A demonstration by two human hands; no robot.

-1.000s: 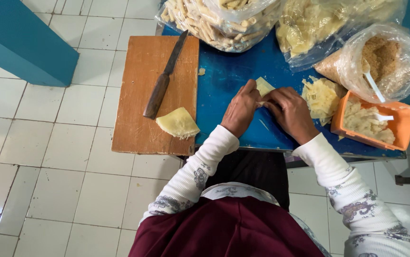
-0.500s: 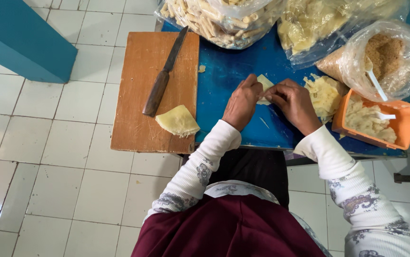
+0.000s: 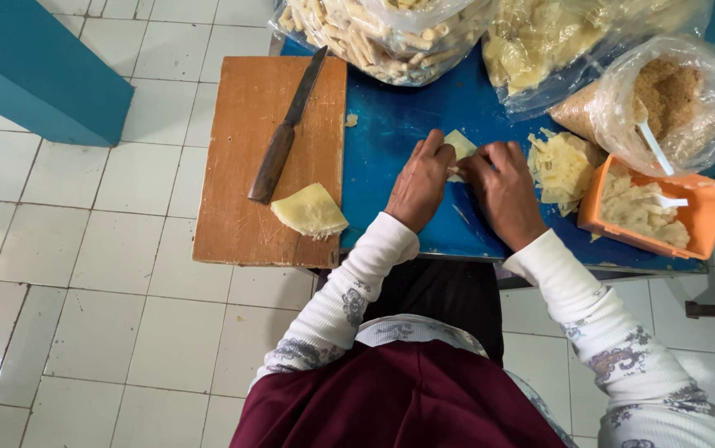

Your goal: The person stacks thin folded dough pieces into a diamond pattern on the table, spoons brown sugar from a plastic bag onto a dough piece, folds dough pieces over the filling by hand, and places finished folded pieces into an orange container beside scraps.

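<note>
On blue table (image 3: 399, 124), left hand (image 3: 420, 184) and right hand (image 3: 503, 189) fingers still pinch pale wrapper (image 3: 459, 143), shifted slightly

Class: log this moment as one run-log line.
left hand: pinching pale yellow wrapper sheet | right hand: pinching same sheet | blue table: beneath | wooden cutting board: brown-handled knife, folded wrapper

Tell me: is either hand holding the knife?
No. The knife lies untouched on the wooden board; both hands work a pale wrapper.
</note>
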